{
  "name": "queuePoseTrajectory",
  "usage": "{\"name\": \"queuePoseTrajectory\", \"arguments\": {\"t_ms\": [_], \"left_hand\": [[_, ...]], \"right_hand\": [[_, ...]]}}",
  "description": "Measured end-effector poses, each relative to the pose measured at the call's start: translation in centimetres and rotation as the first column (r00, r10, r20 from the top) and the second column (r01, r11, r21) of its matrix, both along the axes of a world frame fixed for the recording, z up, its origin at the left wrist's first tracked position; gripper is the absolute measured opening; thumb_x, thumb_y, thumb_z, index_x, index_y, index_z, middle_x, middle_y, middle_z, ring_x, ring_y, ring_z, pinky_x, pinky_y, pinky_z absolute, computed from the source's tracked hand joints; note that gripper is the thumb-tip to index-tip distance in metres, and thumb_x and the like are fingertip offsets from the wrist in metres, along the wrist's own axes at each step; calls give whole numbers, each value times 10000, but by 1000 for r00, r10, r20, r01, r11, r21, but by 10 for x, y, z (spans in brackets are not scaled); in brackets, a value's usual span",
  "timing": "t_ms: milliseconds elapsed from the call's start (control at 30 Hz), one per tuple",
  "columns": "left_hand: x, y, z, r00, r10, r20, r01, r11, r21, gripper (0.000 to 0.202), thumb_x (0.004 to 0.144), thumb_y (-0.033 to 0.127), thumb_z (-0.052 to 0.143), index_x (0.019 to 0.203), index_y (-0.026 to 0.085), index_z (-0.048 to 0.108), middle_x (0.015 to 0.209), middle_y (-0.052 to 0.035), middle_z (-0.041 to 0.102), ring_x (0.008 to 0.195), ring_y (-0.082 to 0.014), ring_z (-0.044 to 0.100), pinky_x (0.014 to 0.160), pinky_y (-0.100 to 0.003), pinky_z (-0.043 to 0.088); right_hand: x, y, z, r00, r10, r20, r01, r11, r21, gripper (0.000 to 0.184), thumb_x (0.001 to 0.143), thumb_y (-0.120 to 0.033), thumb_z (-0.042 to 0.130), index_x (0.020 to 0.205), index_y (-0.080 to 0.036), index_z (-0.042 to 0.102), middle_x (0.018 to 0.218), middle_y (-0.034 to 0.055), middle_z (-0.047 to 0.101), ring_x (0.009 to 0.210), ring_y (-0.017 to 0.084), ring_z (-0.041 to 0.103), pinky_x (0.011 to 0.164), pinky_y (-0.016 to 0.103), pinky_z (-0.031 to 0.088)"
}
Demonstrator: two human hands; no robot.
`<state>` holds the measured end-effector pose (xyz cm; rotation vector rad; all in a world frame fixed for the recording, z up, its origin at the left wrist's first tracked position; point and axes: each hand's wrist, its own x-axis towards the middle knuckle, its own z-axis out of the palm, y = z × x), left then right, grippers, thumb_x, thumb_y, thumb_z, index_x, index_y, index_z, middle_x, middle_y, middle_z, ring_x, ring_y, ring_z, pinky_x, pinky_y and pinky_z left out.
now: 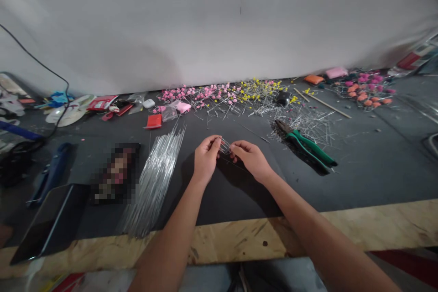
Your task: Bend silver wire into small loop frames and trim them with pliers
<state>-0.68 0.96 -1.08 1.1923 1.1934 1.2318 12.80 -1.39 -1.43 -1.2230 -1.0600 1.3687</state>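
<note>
1. Well, you had two hands up over the dark tabletop (219,210), and between them was one small cluster of wire strands (225,146), too fine and blurred for an exact count
2. Your left hand (206,157) pinched one end of that cluster, thumb against bent fingers, while your right hand (252,159) gripped the other end the same way
3. The wire strands looked thin, silvery and shiny, slanting across the short gap between your fingertips, near the middle of the tabletop
4. To the left of your left hand lay one long bundle of straight wires (159,169), many more than you could have counted
5. To the right you had one pair of pliers (295,138) with green handles, its nose touching one scattered heap of cut wire pieces (316,124)
6. Beyond your hands were three groups of coloured-tip wires: pink-tipped wires (201,94), yellow-tipped wires (262,90) beside them, and a mixed orange and magenta group (367,89) farther right, each with too many tips to count surely
7. You also had two wooden sticks (328,105), one red packet (153,121) and one orange packet (314,79)
</note>
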Motion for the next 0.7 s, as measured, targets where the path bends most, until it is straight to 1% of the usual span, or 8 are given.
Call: {"name": "queuePoseTrajectory", "arguments": {"t_ms": [100, 233, 333, 567, 700], "left_hand": [[0, 0, -2, 999, 6, 42, -6, 1000, -4, 250, 759, 365, 576, 895, 158, 612, 764, -23, 631, 527, -75, 493, 480, -191, 400], [0, -1, -3, 995, 14, 101, -13, 1000, -8, 247, 758, 368, 575, 886, 159, 598, 784, -35, 638, 595, -101, 545, 494, -197, 428], [1, -2, -4, 989, 5, 149, -2, 1000, -21, 248, 757, 370, 576, 881, 157, 590, 799, -42, 643, 628, -112, 571, 503, -203, 449], [3, -5, 0, 972, -19, 236, 37, 997, -72, 233, 759, 361, 573, 864, 153, 576, 767, -34, 630, 632, -123, 593, 523, -237, 502], [3, -6, 0, 973, -25, 231, 34, 999, -34, 215, 771, 351, 561, 860, 156, 574, 781, -36, 627, 636, -121, 592, 532, -239, 511]], "right_hand": [[1, -1, 2, 999, 34, -22, -34, 999, 5, 176, 731, -343, 583, 791, -181, 622, 643, -25, 583, 564, 96, 521, 589, 234, 417], [3, -2, 2, 996, 60, -71, -60, 998, 13, 193, 716, -342, 611, 822, -182, 629, 696, -17, 606, 585, 93, 518, 613, 242, 423], [3, -2, 2, 995, 80, -64, -78, 997, 26, 193, 699, -323, 635, 836, -188, 632, 693, -24, 610, 595, 93, 519, 617, 242, 422], [0, -4, 1, 997, 67, -27, -66, 997, 38, 177, 706, -319, 631, 821, -185, 625, 662, -28, 599, 591, 94, 515, 605, 243, 416], [-1, -4, -1, 999, 43, 0, -43, 998, 44, 179, 710, -335, 630, 808, -186, 616, 658, -25, 603, 582, 99, 522, 604, 249, 422]]}}
